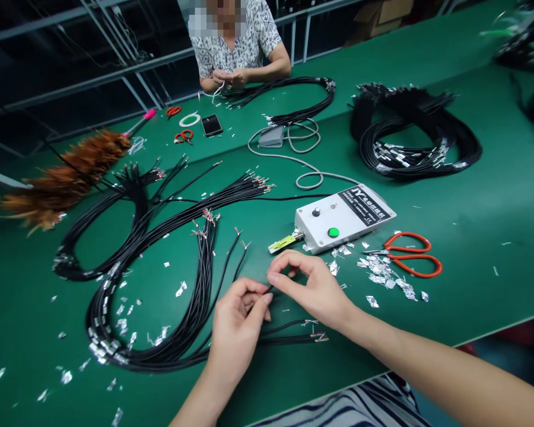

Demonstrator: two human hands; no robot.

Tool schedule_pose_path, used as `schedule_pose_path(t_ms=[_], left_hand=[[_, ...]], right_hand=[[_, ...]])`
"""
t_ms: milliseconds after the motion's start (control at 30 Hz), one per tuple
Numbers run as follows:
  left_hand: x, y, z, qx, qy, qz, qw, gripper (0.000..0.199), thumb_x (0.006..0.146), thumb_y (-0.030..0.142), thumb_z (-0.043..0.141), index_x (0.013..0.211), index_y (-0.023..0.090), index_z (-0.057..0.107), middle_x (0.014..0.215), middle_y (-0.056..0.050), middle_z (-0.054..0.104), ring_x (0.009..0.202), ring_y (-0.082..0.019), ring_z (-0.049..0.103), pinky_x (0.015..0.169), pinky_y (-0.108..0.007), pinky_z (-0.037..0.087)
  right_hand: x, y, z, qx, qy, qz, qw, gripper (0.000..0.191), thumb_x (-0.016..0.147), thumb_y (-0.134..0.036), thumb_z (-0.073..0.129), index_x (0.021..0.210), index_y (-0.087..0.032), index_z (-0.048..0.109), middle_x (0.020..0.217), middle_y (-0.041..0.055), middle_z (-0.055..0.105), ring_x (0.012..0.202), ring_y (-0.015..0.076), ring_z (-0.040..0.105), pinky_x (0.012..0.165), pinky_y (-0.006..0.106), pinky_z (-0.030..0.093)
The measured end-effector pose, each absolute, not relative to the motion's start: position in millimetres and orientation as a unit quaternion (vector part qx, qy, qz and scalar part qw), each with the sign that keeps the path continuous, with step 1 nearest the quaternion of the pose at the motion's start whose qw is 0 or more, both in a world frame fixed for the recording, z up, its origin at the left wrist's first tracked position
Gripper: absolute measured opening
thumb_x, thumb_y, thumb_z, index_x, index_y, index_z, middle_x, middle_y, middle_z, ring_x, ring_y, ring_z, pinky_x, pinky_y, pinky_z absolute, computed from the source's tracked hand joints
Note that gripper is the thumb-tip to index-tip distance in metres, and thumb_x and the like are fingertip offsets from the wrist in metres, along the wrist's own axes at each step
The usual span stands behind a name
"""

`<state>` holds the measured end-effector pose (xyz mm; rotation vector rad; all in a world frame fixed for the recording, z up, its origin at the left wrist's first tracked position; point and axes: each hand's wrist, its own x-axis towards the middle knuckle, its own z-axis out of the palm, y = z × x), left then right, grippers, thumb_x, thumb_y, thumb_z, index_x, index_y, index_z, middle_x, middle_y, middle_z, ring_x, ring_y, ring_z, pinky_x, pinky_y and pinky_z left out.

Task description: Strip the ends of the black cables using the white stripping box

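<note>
Near the table's front edge, my left hand (pixel 242 314) pinches a thin black cable (pixel 269 289) close to its end. My right hand (pixel 309 284) is closed at the tip of that same cable, thumb and forefinger together; the wire end between them is too small to make out. Just beyond my fingers lies a grey-white box (pixel 345 216) with a green button, a knob and a yellow clip (pixel 282 243) sticking out of its left side. Loops of black cables (pixel 160 356) with stripped coloured ends spread to the left, and some ends pass beneath my hands.
Orange-handled scissors (pixel 412 255) lie at the right beside foil scraps (pixel 382 273). A coiled black cable bundle (pixel 418 142) rests farther back. Across the table a person (pixel 238 41) handles a white wire. A feather duster (pixel 75 175), a phone (pixel 212 124) and a grey pedal (pixel 271 137) also lie there.
</note>
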<state>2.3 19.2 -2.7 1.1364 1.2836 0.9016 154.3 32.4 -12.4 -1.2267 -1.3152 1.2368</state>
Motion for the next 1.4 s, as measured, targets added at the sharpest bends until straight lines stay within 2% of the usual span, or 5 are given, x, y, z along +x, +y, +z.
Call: schedule_pose_path(t_ms=[367, 633, 967, 1233, 1400], left_hand=[[2, 14, -11, 0.516, 0.572, 0.379, 0.513, 0.016, 0.077, 0.033, 0.066, 0.077, 0.019, 0.058, 0.053, 0.002, 0.058, 0.050, -0.015, 0.058, 0.050, -0.025, 0.046], [-73, 102, -3, 0.630, 0.712, 0.311, 0.021, 0.015, 0.080, 0.034, 0.061, 0.075, 0.023, 0.053, 0.071, -0.002, 0.056, 0.069, -0.023, 0.057, 0.070, -0.035, 0.045], [-55, 76, -6, 0.715, 0.629, 0.302, 0.046, 0.013, 0.090, 0.032, 0.051, 0.091, 0.019, 0.056, 0.082, -0.007, 0.057, 0.077, -0.026, 0.056, 0.071, -0.038, 0.044], [7, 5, -8, 0.771, 0.482, 0.158, 0.385, 0.019, 0.096, 0.024, 0.044, 0.089, 0.022, 0.061, 0.074, -0.003, 0.066, 0.068, -0.020, 0.061, 0.065, -0.031, 0.044], [-1, 12, -5, 0.647, 0.528, 0.200, 0.512, 0.022, 0.095, 0.036, 0.047, 0.086, 0.020, 0.060, 0.063, 0.002, 0.055, 0.059, -0.015, 0.052, 0.054, -0.024, 0.040]], right_hand=[[169, 19, -25, -0.522, -0.441, 0.519, 0.514, 0.024, 0.085, -0.043, 0.062, 0.077, -0.021, 0.063, 0.078, 0.0025, 0.066, 0.075, 0.0182, 0.061, 0.066, 0.030, 0.050], [204, -16, -32, -0.526, -0.672, 0.371, 0.368, 0.013, 0.094, -0.027, 0.054, 0.095, -0.023, 0.066, 0.092, 0.0054, 0.067, 0.086, 0.0199, 0.063, 0.077, 0.036, 0.052], [209, -25, -27, -0.495, -0.798, 0.252, 0.232, 0.020, 0.096, -0.013, 0.043, 0.082, -0.019, 0.056, 0.086, 0.0045, 0.063, 0.081, 0.0196, 0.055, 0.070, 0.035, 0.040], [203, -8, -25, -0.502, -0.761, 0.267, 0.313, 0.018, 0.100, -0.017, 0.041, 0.095, -0.019, 0.057, 0.089, 0.0052, 0.067, 0.083, 0.0187, 0.060, 0.076, 0.035, 0.047], [192, -18, -39, -0.416, -0.825, 0.244, 0.294, 0.033, 0.099, -0.020, 0.042, 0.130, -0.018, 0.052, 0.130, 0.0104, 0.063, 0.124, 0.0219, 0.055, 0.103, 0.043, 0.045]])
